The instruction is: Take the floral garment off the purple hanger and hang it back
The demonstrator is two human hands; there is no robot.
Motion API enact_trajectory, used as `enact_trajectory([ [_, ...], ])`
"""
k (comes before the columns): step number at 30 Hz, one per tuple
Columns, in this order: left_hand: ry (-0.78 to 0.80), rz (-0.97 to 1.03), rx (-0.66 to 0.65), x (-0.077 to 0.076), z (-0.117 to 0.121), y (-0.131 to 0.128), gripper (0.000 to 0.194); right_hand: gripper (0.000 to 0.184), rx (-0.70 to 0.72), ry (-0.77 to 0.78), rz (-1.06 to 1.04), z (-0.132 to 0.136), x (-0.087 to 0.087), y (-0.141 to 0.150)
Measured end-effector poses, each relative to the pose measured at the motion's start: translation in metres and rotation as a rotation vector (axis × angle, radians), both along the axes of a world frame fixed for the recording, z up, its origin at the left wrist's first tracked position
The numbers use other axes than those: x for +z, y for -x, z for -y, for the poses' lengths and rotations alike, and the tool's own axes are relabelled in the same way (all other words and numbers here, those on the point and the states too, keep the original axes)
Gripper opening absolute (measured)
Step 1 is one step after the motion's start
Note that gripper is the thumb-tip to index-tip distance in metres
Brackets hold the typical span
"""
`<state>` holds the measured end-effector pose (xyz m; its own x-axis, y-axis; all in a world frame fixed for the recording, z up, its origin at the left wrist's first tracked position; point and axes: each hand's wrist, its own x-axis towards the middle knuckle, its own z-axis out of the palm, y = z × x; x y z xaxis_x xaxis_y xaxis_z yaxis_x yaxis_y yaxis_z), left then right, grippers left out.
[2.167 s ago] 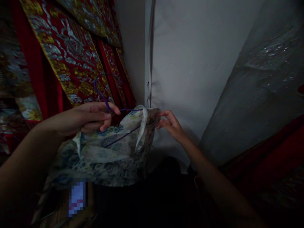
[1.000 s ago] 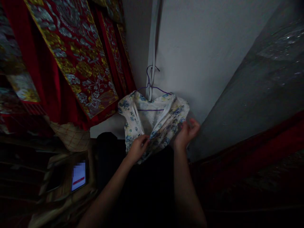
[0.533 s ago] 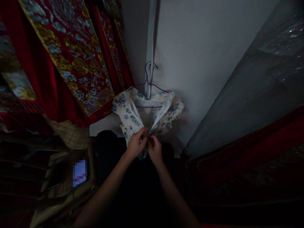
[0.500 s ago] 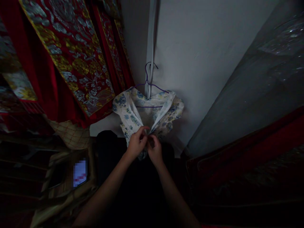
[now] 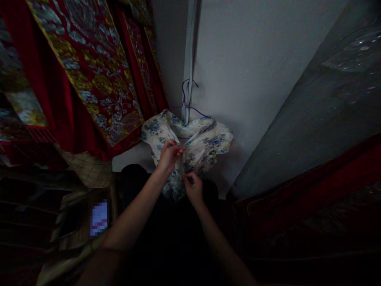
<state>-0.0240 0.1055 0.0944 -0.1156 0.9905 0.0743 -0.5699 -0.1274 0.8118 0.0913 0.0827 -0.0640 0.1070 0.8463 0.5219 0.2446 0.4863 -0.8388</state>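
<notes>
A white blouse (image 5: 205, 139) with blue and yellow flowers hangs from a purple hanger (image 5: 183, 95) in front of me. My left hand (image 5: 169, 157) is closed in a pinch at the bottom of the neckline, on the blouse's front edge. Lower down, my right hand (image 5: 194, 187) pinches the same front edge between thumb and fingertips. The two front panels meet between my hands. Whether a button lies under my fingertips is too dark and small to tell.
The hanger hooks on a pale strip (image 5: 190, 47) along the white wall (image 5: 253, 51). Red embroidered cloths (image 5: 101, 79) hang at the left. A lit phone (image 5: 99, 217) lies on a wooden seat or stand (image 5: 71, 238). Clear plastic sheeting (image 5: 327, 91) covers the right side, above red cloth (image 5: 336, 182).
My left hand has moved up the front edge, away from my right hand, which stays low. The neckline has drawn closer together, and the right panel now lies flatter.
</notes>
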Motion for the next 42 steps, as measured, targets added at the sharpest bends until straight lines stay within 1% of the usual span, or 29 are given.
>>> enact_trajectory([
  [3, -0.088, 0.02, 0.039, 0.061, -0.037, 0.001, 0.033, 0.024, -0.008, -0.008, 0.042, -0.012, -0.002, -0.01],
  [5, -0.15, 0.037, 0.063, 0.094, -0.052, 0.0, 0.03, 0.024, 0.0, -0.008, 0.07, -0.021, -0.001, -0.023],
  [6, -0.188, 0.033, 0.074, 0.105, -0.055, 0.0, 0.03, 0.024, 0.014, -0.005, 0.087, -0.025, 0.002, -0.03],
  [7, -0.23, 0.016, 0.086, 0.113, -0.056, -0.001, 0.029, 0.023, 0.035, 0.0, 0.106, -0.029, 0.005, -0.037],
  [8, -0.28, -0.018, 0.1, 0.118, -0.054, -0.001, 0.028, 0.022, 0.062, 0.004, 0.127, -0.033, 0.01, -0.044],
  [9, -0.332, -0.072, 0.118, 0.119, -0.051, 0.0, 0.027, 0.021, 0.09, 0.006, 0.146, -0.036, 0.018, -0.05],
  [11, -0.441, -0.222, 0.161, 0.114, -0.043, 0.003, 0.025, 0.017, 0.143, -0.001, 0.173, -0.042, 0.038, -0.055],
  [13, -0.528, -0.432, 0.181, 0.1, -0.036, 0.008, 0.022, 0.013, 0.225, -0.018, 0.247, -0.046, 0.063, -0.054],
  [14, -0.558, -0.55, 0.192, 0.092, -0.035, 0.012, 0.02, 0.01, 0.289, -0.01, 0.32, -0.047, 0.075, -0.051],
  [15, -0.583, -0.674, 0.214, 0.084, -0.036, 0.015, 0.021, 0.007, 0.364, 0.013, 0.41, -0.046, 0.085, -0.047],
  [16, -0.608, -0.802, 0.248, 0.076, -0.037, 0.019, 0.027, 0.005, 0.44, 0.049, 0.505, -0.045, 0.093, -0.043],
  [18, -0.654, -1.04, 0.322, 0.064, -0.046, 0.027, 0.042, 0.01, 0.551, 0.133, 0.644, -0.042, 0.101, -0.039],
  [19, -0.675, -1.142, 0.346, 0.059, -0.051, 0.03, 0.047, 0.012, 0.594, 0.173, 0.687, -0.041, 0.103, -0.038],
  [20, -0.692, -1.231, 0.352, 0.057, -0.057, 0.032, 0.046, 0.012, 0.632, 0.203, 0.715, -0.04, 0.105, -0.039],
  [21, -0.705, -1.301, 0.349, 0.056, -0.063, 0.034, 0.04, 0.01, 0.656, 0.214, 0.721, -0.04, 0.108, -0.04],
  [23, -0.729, -1.375, 0.363, 0.058, -0.071, 0.036, 0.024, 0.004, 0.64, 0.182, 0.655, -0.045, 0.12, -0.043],
  [25, -0.768, -1.388, 0.405, 0.065, -0.074, 0.035, 0.016, 0.017, 0.524, 0.098, 0.457, -0.057, 0.141, -0.042],
  [27, -0.829, -1.395, 0.432, 0.073, -0.07, 0.033, 0.015, 0.029, 0.391, 0.014, 0.231, -0.072, 0.167, -0.035],
  [28, -0.86, -1.411, 0.433, 0.078, -0.066, 0.031, 0.016, 0.033, 0.35, -0.025, 0.16, -0.079, 0.18, -0.03],
  [30, -0.898, -1.455, 0.426, 0.085, -0.057, 0.027, 0.018, 0.043, 0.301, -0.128, 0.107, -0.09, 0.2, -0.019],
  [31, -0.905, -1.477, 0.418, 0.088, -0.053, 0.025, 0.018, 0.047, 0.284, -0.182, 0.097, -0.094, 0.207, -0.014],
  [32, -0.909, -1.497, 0.41, 0.091, -0.049, 0.023, 0.018, 0.05, 0.273, -0.226, 0.081, -0.096, 0.211, -0.01],
  [34, -0.92, -1.518, 0.408, 0.096, -0.045, 0.022, 0.017, 0.053, 0.273, -0.256, 0.027, -0.099, 0.212, -0.006],
  [35, -0.928, -1.508, 0.419, 0.099, -0.045, 0.023, 0.016, 0.052, 0.292, -0.228, -0.004, -0.099, 0.209, -0.005],
  [37, -0.919, -1.403, 0.495, 0.103, -0.051, 0.03, 0.015, 0.051, 0.368, -0.064, -0.057, -0.1, 0.197, -0.005],
  [38, -0.892, -1.296, 0.56, 0.105, -0.058, 0.038, 0.014, 0.051, 0.415, 0.043, -0.073, -0.099, 0.19, -0.005],
  [40, -0.788, -1.005, 0.693, 0.106, -0.075, 0.062, 0.015, 0.05, 0.49, 0.222, -0.098, -0.095, 0.173, -0.005],
  [41, -0.708, -0.841, 0.737, 0.104, -0.086, 0.077, 0.016, 0.049, 0.513, 0.27, -0.109, -0.091, 0.164, -0.006],
  [42, -0.608, -0.686, 0.749, 0.101, -0.095, 0.093, 0.019, 0.048, 0.525, 0.291, -0.117, -0.086, 0.157, -0.008],
])
